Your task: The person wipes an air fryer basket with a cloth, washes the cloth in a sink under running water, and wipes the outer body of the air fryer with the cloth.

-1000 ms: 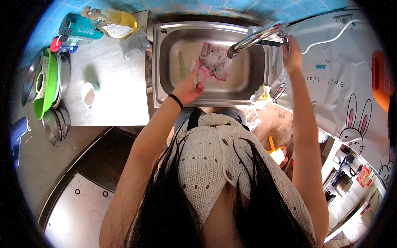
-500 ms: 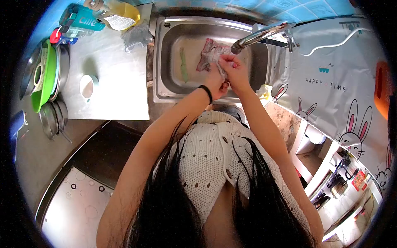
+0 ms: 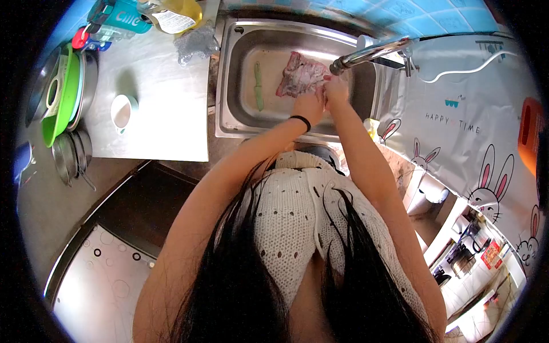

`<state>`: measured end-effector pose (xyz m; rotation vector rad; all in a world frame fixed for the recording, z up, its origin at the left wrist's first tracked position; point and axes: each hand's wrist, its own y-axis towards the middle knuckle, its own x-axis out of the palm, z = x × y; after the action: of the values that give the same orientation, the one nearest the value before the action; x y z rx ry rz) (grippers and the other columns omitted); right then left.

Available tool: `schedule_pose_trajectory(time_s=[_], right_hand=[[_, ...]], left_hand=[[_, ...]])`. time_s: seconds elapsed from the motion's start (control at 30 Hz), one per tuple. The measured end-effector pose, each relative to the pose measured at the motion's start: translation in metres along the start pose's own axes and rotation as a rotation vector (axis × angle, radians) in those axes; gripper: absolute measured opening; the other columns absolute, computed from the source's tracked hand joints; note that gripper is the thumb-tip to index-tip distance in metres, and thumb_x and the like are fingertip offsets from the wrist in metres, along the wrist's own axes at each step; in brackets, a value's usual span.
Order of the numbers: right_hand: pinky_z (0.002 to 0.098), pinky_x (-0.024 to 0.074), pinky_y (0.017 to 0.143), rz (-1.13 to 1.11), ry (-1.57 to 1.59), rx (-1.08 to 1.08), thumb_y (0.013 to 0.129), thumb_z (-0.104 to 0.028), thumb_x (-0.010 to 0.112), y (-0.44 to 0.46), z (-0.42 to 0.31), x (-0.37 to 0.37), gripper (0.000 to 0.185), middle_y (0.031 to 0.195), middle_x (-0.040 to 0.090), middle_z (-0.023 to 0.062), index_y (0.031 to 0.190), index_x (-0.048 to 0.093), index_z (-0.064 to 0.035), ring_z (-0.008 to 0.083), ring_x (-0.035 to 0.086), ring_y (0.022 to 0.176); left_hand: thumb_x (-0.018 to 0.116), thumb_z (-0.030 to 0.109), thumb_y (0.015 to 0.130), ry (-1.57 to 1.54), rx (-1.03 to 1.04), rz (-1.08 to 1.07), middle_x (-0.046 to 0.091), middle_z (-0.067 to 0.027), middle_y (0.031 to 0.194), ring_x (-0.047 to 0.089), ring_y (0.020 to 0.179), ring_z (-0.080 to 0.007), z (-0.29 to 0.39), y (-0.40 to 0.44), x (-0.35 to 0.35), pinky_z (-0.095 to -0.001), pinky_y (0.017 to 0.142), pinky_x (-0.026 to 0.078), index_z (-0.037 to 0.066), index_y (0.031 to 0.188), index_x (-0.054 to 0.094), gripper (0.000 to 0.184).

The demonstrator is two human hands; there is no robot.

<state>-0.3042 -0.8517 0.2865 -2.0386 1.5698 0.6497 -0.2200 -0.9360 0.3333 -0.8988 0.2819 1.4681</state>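
In the steel sink lies a flat, crumpled pinkish-white piece with dark red edges; it looks like raw meat or fish, though I cannot be sure. My left hand is closed at its lower right edge, palm down, with a dark band on the wrist. Right beside it, my right hand is closed on the right edge, fingers bent, both hands almost touching. The fingertips are partly hidden. To the left of the piece, a light green knife-like tool rests on the sink floor.
A chrome faucet reaches over the sink's right side, close above my right hand. On the left counter stand a white cup, a yellow bottle and a plastic bag. A rabbit-print cover lies at right.
My hands have drawn together and moved slightly right, to the edge of the pinkish piece. More of the piece now shows. The whole view has shifted a little; the green tool lies as before.
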Motion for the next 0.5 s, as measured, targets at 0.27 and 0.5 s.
schedule_pose_trajectory(time_s=[0.27, 0.5], right_hand=[[0.0274, 0.0461, 0.080, -0.521, 0.873, 0.160, 0.090, -0.014, 0.050, -0.009, -0.073, -0.067, 0.032, 0.106, 0.057, 0.0107, 0.119, 0.045, -0.0015, 0.0140, 0.055, 0.092], [0.0257, 0.0475, 0.072, -0.598, 0.295, -0.187, 0.088, -0.008, 0.056, -0.033, -0.088, -0.097, 0.039, 0.092, 0.060, 0.0086, 0.123, 0.042, 0.0011, 0.0116, 0.057, 0.082]], left_hand=[[0.069, 0.041, 0.079, -1.143, -0.251, -0.547, 0.056, 0.0016, 0.073, 0.052, 0.062, -0.0079, -0.021, 0.008, -0.099, -0.0223, 0.052, 0.043, 0.010, 0.089, 0.056, 0.035], [0.067, 0.040, 0.081, -1.042, -0.281, -0.817, 0.049, 0.0054, 0.067, 0.043, 0.056, -0.0041, -0.027, 0.006, -0.121, -0.0190, 0.046, 0.035, 0.010, 0.087, 0.057, 0.031]])
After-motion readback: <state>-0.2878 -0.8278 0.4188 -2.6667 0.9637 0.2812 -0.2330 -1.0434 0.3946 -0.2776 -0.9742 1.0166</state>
